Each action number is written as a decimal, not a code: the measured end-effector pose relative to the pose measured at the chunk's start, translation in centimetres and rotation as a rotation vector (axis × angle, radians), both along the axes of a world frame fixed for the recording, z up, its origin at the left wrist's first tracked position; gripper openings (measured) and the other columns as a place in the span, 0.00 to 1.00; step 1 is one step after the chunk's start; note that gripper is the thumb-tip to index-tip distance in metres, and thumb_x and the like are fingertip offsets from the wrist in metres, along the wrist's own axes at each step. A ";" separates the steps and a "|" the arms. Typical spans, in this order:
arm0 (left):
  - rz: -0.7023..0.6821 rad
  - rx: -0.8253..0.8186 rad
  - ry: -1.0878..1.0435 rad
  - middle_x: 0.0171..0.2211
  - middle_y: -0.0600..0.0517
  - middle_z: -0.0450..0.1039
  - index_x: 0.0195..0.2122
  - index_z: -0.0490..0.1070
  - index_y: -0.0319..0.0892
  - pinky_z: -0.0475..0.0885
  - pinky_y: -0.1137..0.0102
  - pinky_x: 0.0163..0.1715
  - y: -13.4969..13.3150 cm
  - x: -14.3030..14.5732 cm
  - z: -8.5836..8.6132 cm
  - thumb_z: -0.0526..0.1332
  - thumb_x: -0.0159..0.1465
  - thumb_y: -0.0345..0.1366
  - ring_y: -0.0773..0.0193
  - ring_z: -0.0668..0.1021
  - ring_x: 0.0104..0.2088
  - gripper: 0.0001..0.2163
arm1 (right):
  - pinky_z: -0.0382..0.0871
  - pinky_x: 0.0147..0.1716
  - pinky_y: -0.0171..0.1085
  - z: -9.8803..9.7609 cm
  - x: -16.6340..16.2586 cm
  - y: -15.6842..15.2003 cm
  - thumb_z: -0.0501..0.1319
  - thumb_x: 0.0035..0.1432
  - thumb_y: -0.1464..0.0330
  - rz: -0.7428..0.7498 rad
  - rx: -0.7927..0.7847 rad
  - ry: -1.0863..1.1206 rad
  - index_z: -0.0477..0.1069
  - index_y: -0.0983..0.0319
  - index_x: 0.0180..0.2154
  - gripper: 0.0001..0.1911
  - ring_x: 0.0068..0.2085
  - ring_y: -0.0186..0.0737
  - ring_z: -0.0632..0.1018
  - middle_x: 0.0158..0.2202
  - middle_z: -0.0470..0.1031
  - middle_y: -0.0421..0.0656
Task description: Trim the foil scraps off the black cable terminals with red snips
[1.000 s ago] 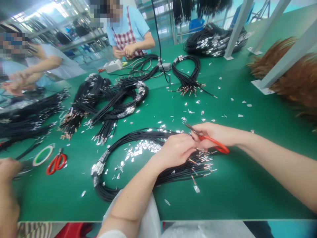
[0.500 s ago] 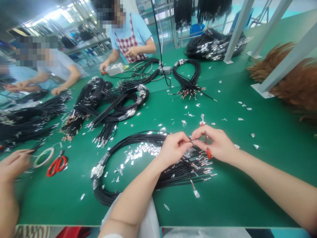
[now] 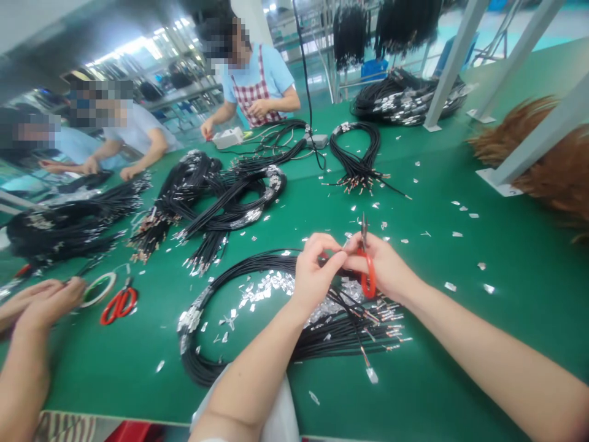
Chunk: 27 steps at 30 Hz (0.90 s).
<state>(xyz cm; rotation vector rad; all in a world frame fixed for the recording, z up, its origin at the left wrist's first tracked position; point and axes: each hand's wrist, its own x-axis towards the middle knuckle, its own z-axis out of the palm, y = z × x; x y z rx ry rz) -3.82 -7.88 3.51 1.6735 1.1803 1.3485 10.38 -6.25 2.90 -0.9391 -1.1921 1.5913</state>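
My left hand [image 3: 313, 270] pinches the end of a thin black wire lifted from the looped black cable bundle [image 3: 230, 362] lying on the green table [image 3: 460, 344]. My right hand [image 3: 386, 267] holds red-handled scissors [image 3: 367, 270], blades pointing up and away, and its fingertips meet my left hand's at the wire end. The bundle's metal-tipped ends [image 3: 381, 319] fan out under my right wrist. Small silver label scraps [image 3: 262, 288] lie inside the loop.
Another person's hands [image 3: 41, 301] work at the left near a tape roll [image 3: 99, 288] and a second pair of red scissors [image 3: 118, 304]. More black cable bundles [image 3: 221, 196] and a small loop [image 3: 359, 153] lie farther back. Other people work at the far side. White posts [image 3: 519, 147] stand at the right.
My hands rose slightly and drew closer together. The scissors turned from lying flat across the wires to standing upright in my right hand. The view tilted up a little.
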 end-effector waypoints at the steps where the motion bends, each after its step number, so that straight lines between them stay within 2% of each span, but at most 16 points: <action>1: 0.016 -0.010 -0.028 0.32 0.51 0.68 0.28 0.69 0.42 0.66 0.70 0.36 0.0 -0.1 0.1 0.62 0.57 0.34 0.64 0.71 0.37 0.03 | 0.65 0.34 0.37 -0.1 -0.7 -0.2 0.69 0.39 0.63 0.006 0.023 0.034 0.61 0.60 0.28 0.19 0.29 0.32 0.70 0.27 0.65 0.34; 5: 0.038 -0.101 -0.163 0.31 0.52 0.69 0.30 0.70 0.42 0.67 0.71 0.35 0.0 -0.2 0.3 0.63 0.56 0.34 0.66 0.71 0.34 0.03 | 0.65 0.35 0.37 -0.3 -2.3 -0.5 0.70 0.39 0.63 -0.010 0.075 0.069 0.60 0.60 0.27 0.20 0.29 0.32 0.68 0.27 0.63 0.34; 9: 0.003 -0.221 -0.279 0.29 0.54 0.70 0.33 0.72 0.42 0.68 0.73 0.31 0.1 -0.2 0.4 0.65 0.54 0.35 0.69 0.72 0.30 0.06 | 0.65 0.35 0.38 -0.2 -2.1 -0.4 0.69 0.40 0.62 0.018 0.064 -0.014 0.60 0.60 0.26 0.19 0.29 0.33 0.69 0.27 0.65 0.34; 14: -0.054 -0.194 -0.271 0.26 0.55 0.72 0.29 0.71 0.41 0.68 0.74 0.30 0.2 -0.2 0.5 0.62 0.58 0.36 0.70 0.73 0.28 0.04 | 0.64 0.33 0.38 0.0 -1.5 -0.6 0.69 0.39 0.65 0.060 0.029 -0.064 0.60 0.60 0.25 0.17 0.27 0.32 0.69 0.25 0.65 0.33; 18: -0.033 -0.185 -0.273 0.24 0.55 0.72 0.28 0.71 0.41 0.68 0.74 0.28 0.1 -0.1 0.6 0.62 0.56 0.34 0.70 0.73 0.26 0.03 | 0.63 0.32 0.37 -0.3 -1.6 -0.6 0.69 0.38 0.67 0.049 -0.015 -0.010 0.61 0.61 0.24 0.17 0.26 0.31 0.69 0.23 0.65 0.33; 23: 0.012 -0.255 -0.325 0.25 0.54 0.74 0.28 0.71 0.40 0.66 0.75 0.23 0.2 0.0 0.1 0.63 0.55 0.36 0.72 0.71 0.22 0.05 | 0.63 0.32 0.37 -0.9 -1.4 -0.5 0.70 0.37 0.68 0.022 -0.080 0.045 0.61 0.61 0.25 0.17 0.27 0.32 0.72 0.24 0.68 0.34; 27: -0.018 -0.309 -0.340 0.25 0.53 0.72 0.27 0.70 0.39 0.65 0.75 0.24 0.3 0.1 -0.2 0.63 0.55 0.37 0.72 0.70 0.23 0.07 | 0.64 0.30 0.36 -1.2 -1.1 -0.6 0.70 0.37 0.68 -0.002 -0.096 0.052 0.61 0.61 0.25 0.18 0.27 0.32 0.73 0.24 0.68 0.34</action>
